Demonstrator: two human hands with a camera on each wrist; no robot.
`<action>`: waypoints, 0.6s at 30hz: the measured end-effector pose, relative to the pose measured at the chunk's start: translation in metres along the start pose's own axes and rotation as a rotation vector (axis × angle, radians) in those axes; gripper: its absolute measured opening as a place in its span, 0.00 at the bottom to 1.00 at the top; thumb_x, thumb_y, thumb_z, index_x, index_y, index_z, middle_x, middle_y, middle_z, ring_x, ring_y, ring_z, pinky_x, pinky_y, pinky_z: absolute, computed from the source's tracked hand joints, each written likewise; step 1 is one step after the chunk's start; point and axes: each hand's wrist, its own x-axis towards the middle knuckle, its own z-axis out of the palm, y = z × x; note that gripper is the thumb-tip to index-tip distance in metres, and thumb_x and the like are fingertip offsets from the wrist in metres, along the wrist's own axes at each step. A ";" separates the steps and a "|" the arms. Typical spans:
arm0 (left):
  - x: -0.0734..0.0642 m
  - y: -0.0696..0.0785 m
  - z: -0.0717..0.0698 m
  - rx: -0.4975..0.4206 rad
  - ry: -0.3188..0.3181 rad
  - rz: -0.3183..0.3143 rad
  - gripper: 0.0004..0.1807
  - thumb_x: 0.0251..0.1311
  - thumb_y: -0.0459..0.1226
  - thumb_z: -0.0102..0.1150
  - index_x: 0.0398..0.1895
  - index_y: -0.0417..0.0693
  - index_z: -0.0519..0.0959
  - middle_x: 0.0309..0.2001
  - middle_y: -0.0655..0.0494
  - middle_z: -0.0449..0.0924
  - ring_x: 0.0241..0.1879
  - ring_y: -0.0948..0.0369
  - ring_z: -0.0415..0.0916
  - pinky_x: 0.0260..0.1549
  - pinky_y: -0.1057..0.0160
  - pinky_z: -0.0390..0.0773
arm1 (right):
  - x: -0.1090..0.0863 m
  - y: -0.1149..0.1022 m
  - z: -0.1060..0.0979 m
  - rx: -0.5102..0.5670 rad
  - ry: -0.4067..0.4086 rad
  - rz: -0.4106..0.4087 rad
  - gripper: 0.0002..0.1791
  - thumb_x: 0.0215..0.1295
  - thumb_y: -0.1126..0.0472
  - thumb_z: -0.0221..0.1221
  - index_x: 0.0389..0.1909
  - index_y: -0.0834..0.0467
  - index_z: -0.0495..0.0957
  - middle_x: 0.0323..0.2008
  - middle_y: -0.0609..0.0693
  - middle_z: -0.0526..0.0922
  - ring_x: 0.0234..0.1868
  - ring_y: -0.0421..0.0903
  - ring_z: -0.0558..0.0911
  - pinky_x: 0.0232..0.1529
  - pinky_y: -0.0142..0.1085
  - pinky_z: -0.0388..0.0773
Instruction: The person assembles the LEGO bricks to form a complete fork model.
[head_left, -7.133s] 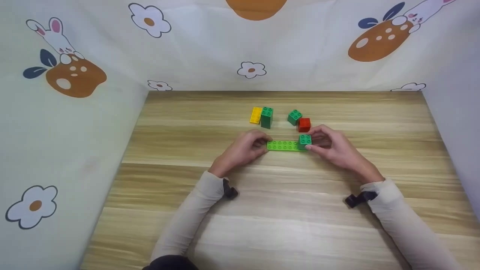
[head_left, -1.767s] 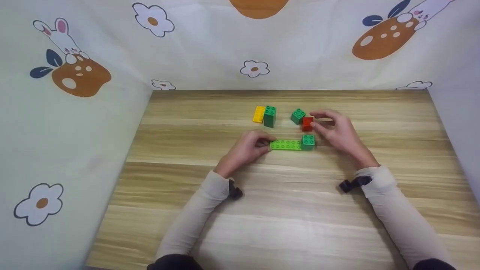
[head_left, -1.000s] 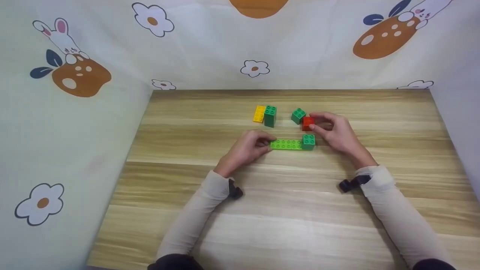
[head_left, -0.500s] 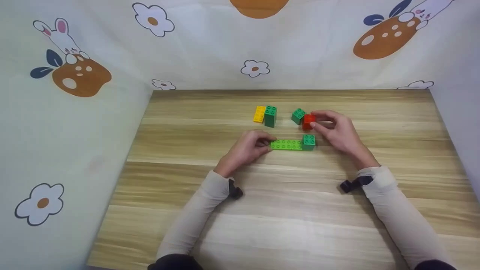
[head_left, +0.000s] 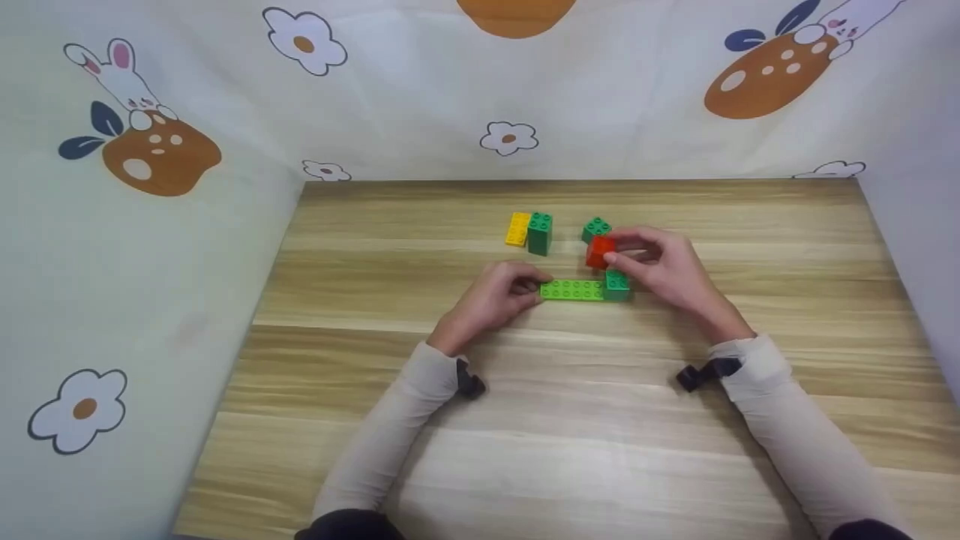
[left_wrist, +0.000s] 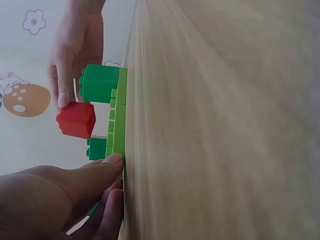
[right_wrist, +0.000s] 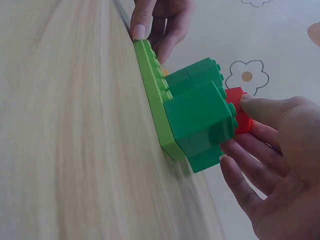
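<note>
My left hand [head_left: 495,298] pinches the left end of a long light green toy building plate [head_left: 571,290], studs up on the table. A square green brick [head_left: 617,288] sits on the plate's right end. Between thumb and fingers my right hand [head_left: 667,270] holds a red brick [head_left: 598,252]. In the left wrist view the red brick [left_wrist: 76,120] is raised above the level of the plate [left_wrist: 118,122], slightly tilted. From the right wrist, the mounted green brick [right_wrist: 200,117] hides part of the red one.
Behind the red brick stands another green brick [head_left: 596,227]. Farther left are a tall green block [head_left: 539,234] and a flat yellow brick [head_left: 517,229], side by side. A patterned cloth wall [head_left: 405,97] borders the wooden table [head_left: 555,427].
The right hand left the mounted green brick, took the red brick, lifted it and brought it left and nearer the plate. The left hand stays at the plate's end.
</note>
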 end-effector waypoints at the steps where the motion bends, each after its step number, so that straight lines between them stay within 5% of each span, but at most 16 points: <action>1: 0.000 0.000 0.000 0.002 0.000 0.000 0.18 0.68 0.28 0.71 0.60 0.42 0.87 0.57 0.46 0.90 0.51 0.57 0.88 0.54 0.66 0.88 | 0.000 -0.001 0.001 -0.001 -0.007 0.004 0.22 0.72 0.52 0.72 0.63 0.53 0.86 0.56 0.55 0.91 0.53 0.46 0.91 0.51 0.24 0.86; 18: 0.000 -0.002 0.000 0.006 -0.004 -0.002 0.18 0.69 0.30 0.70 0.61 0.44 0.87 0.58 0.48 0.89 0.52 0.58 0.88 0.56 0.65 0.88 | -0.004 -0.004 0.008 -0.007 -0.100 0.043 0.21 0.69 0.50 0.75 0.60 0.49 0.87 0.55 0.50 0.92 0.55 0.47 0.90 0.55 0.26 0.85</action>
